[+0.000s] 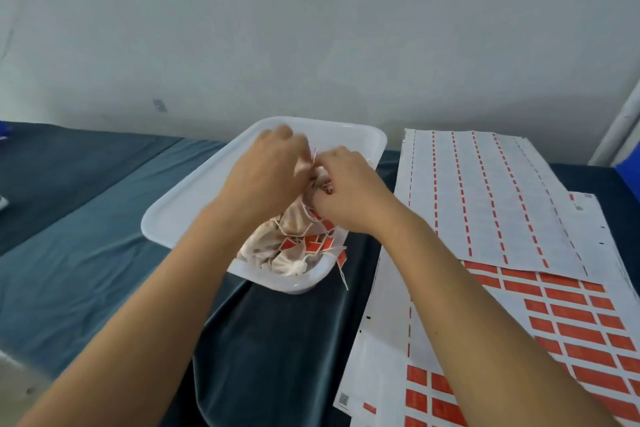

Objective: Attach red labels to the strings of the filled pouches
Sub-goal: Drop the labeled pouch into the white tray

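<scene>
Head view: a dark teal cloth (86,218) covers the table, lying in folds and creases, darker in front and at far left. Behind it stands a plain pale grey wall (311,28) with a small mark low on the left. A white post (620,128) rises at the right edge.

A white tray (194,204) sits on the cloth, mid-table. In its near corner lies a heap of pouches (291,250) with white strings and red labels (313,246); one string hangs over the rim.

Both hands meet above the tray. The left hand (266,173) has its fingers curled around a pouch (320,172) held between the hands. The right hand (349,191) pinches at the same pouch, a bit of red at its fingertips; the blur hides the exact grip.

Right of the tray lie label sheets (485,194): the upper mostly stripped, the lower sheet (571,322) full of red labels.
</scene>
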The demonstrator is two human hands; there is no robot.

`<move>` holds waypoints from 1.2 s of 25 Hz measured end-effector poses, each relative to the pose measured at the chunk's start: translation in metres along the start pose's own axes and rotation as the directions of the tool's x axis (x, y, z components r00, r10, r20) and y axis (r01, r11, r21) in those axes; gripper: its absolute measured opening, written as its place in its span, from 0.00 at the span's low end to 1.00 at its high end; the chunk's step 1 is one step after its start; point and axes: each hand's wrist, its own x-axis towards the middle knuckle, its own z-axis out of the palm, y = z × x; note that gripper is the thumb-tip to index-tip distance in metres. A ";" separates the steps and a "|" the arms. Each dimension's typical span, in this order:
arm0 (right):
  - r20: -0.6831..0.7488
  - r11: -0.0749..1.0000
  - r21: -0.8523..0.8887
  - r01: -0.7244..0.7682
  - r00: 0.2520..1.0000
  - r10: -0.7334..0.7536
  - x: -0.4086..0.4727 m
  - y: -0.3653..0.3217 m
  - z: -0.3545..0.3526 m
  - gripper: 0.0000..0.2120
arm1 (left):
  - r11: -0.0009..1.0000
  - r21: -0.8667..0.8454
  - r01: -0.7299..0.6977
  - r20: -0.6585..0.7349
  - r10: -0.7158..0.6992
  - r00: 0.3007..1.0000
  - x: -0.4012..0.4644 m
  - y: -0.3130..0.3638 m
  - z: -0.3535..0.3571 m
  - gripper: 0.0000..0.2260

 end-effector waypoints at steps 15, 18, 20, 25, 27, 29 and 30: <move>-0.175 0.992 0.026 -0.123 0.977 0.126 -0.069 0.018 -0.036 0.14 | 0.982 0.070 -0.177 -0.123 0.184 0.975 -0.008 0.093 0.020 0.03; -0.188 0.951 -0.151 -0.271 0.952 0.241 -0.118 0.045 -0.040 0.15 | 0.969 -0.069 -0.237 -0.011 0.237 0.971 -0.028 0.133 0.055 0.05; -0.185 0.885 -0.274 -0.377 0.923 0.336 -0.151 0.068 -0.035 0.13 | 0.956 -0.136 -0.261 0.122 0.278 0.953 -0.044 0.162 0.086 0.08; -0.231 0.807 -0.343 -0.481 0.876 0.424 -0.194 0.105 -0.009 0.19 | 0.903 -0.365 -0.227 0.173 0.305 0.937 -0.072 0.200 0.134 0.11; -0.276 0.822 -0.323 -0.469 0.878 0.392 -0.199 0.109 -0.005 0.21 | 0.899 -0.390 -0.200 0.158 0.279 0.947 -0.073 0.199 0.140 0.09; -0.282 0.845 -0.288 -0.450 0.883 0.375 -0.201 0.109 -0.007 0.20 | 0.898 -0.405 -0.175 0.164 0.260 0.952 -0.072 0.195 0.141 0.06; -0.262 0.856 -0.275 -0.439 0.890 0.373 -0.201 0.108 -0.011 0.19 | 0.897 -0.409 -0.166 0.175 0.256 0.951 -0.072 0.195 0.140 0.06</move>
